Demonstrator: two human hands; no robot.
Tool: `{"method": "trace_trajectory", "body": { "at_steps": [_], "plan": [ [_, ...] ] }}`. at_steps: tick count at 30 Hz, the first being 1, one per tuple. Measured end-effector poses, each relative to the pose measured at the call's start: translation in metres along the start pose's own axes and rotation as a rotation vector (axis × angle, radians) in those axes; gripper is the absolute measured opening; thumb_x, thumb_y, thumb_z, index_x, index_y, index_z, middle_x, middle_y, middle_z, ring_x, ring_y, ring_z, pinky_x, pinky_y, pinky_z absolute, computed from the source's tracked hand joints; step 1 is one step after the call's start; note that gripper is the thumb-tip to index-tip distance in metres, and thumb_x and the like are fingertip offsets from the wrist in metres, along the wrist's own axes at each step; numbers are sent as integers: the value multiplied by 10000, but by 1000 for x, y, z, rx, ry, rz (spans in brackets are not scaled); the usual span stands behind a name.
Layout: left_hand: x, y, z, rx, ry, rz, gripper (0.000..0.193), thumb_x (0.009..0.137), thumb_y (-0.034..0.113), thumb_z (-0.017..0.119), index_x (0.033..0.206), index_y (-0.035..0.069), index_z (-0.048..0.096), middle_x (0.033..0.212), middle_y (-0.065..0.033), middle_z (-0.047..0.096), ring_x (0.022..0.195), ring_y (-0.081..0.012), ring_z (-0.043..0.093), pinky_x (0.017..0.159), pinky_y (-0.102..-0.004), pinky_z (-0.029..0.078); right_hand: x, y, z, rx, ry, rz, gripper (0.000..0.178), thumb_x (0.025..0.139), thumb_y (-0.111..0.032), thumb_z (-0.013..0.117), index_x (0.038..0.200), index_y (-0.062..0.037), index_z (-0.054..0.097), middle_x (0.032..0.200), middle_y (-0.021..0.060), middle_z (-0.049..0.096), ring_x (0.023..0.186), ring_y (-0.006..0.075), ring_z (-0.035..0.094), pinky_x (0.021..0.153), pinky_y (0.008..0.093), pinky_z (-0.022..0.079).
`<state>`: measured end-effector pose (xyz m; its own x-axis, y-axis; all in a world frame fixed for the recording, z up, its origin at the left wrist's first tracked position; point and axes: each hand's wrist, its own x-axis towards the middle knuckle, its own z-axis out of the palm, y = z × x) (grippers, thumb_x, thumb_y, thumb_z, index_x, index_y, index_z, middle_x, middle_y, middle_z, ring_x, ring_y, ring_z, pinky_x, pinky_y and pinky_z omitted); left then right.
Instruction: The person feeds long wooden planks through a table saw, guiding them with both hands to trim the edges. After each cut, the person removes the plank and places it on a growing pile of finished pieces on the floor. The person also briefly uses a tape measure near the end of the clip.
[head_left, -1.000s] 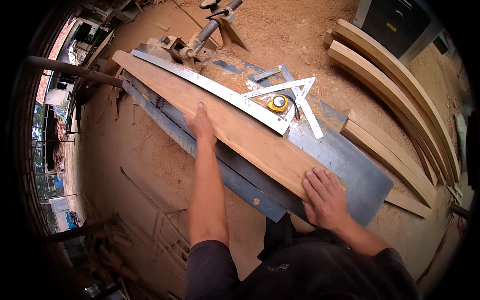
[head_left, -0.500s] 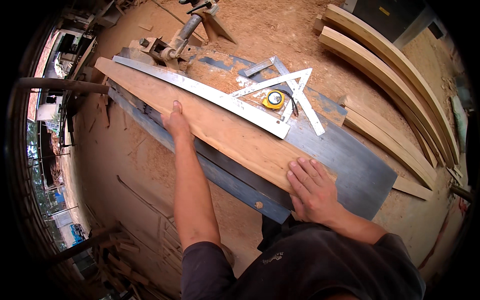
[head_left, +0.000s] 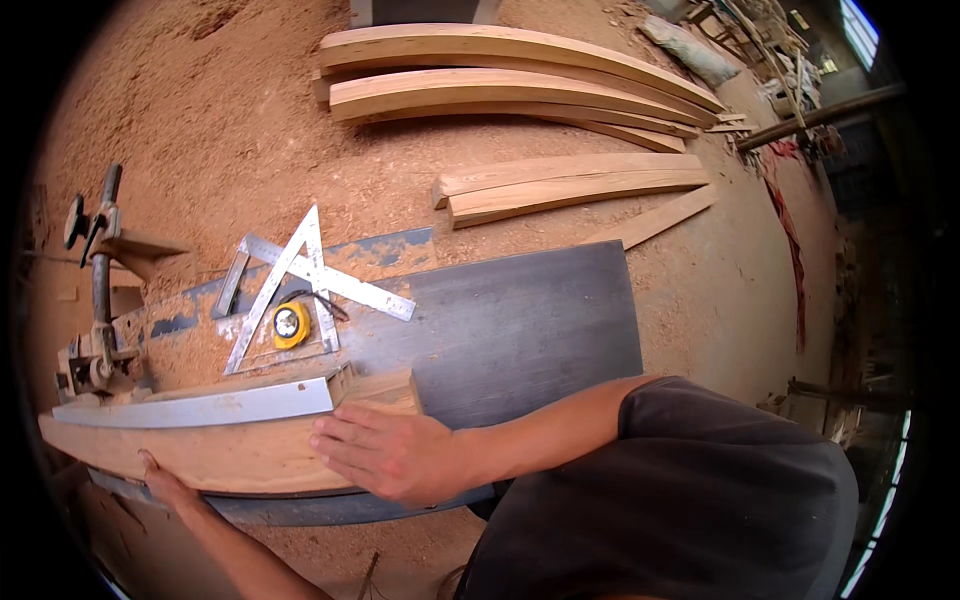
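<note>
A long wooden board [head_left: 240, 455] lies along a silver metal fence [head_left: 200, 408] on a dark metal machine table [head_left: 530, 305]. My left hand [head_left: 168, 485] grips the board's near edge, thumb on the upper face and the other fingers hidden below. Stretched fingers of my right hand [head_left: 385, 455] lie flat on the board close to its right end, just below the fence's end. Beyond the fence, a metal triangular square [head_left: 318, 250], a try square [head_left: 365, 293] and a yellow tape measure [head_left: 291, 325] rest on the table amid sawdust.
Curved timbers [head_left: 520, 95] are stacked on the sawdust-covered floor at the far side. Shorter wooden pieces [head_left: 580, 190] lie nearer, beside the table. A metal clamp-like fixture with a rod [head_left: 102, 270] stands at the left. A rolled sack [head_left: 690, 50] lies far right.
The view has swung to the right, so the table appears further left. My right hand is now closer to the fence's end. Both hands stay on the board.
</note>
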<state>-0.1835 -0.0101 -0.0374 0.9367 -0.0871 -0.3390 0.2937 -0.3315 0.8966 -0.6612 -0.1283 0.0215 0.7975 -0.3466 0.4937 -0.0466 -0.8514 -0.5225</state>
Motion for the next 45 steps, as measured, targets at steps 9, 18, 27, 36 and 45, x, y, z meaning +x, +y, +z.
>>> {"method": "trace_trajectory", "body": {
  "at_steps": [9,18,27,36,45],
  "plan": [
    [82,7,-35,-41,-66,-1,638,1065,432,582,1425,-93,535,1389,-191,628,1194,-325,633,1079,-423,497,30,-10,52,45,117,-5,587,729,-161,607,1175,220,626,1307,354,609,1275,476,583,1131,532,448],
    [145,-4,-69,499,27,426,631,1085,459,508,1244,-128,672,1156,-236,727,970,-343,685,885,-432,579,61,-19,64,49,-75,-2,597,717,-124,695,1248,136,608,1408,304,582,1359,445,543,1161,539,423],
    [-21,16,1,-148,167,146,940,960,211,739,1596,-131,138,1577,-304,393,1353,-372,537,1138,-421,464,78,-32,38,-25,-330,12,681,714,-142,786,1344,40,600,1503,221,517,1448,391,451,1217,500,361],
    [-182,-5,53,-126,116,104,996,952,198,727,1616,-116,55,1656,-317,246,1507,-378,365,1235,-386,322,78,-21,34,-4,-302,-40,750,661,-148,817,1360,16,598,1506,195,535,1435,382,477,1203,503,390],
    [-224,-5,72,-179,107,152,983,902,67,778,1598,-107,106,1517,-276,422,1308,-345,531,1094,-433,483,78,-18,37,52,-222,26,574,699,-130,749,1239,52,679,1407,215,615,1386,366,535,1181,463,418]
  ]
}}
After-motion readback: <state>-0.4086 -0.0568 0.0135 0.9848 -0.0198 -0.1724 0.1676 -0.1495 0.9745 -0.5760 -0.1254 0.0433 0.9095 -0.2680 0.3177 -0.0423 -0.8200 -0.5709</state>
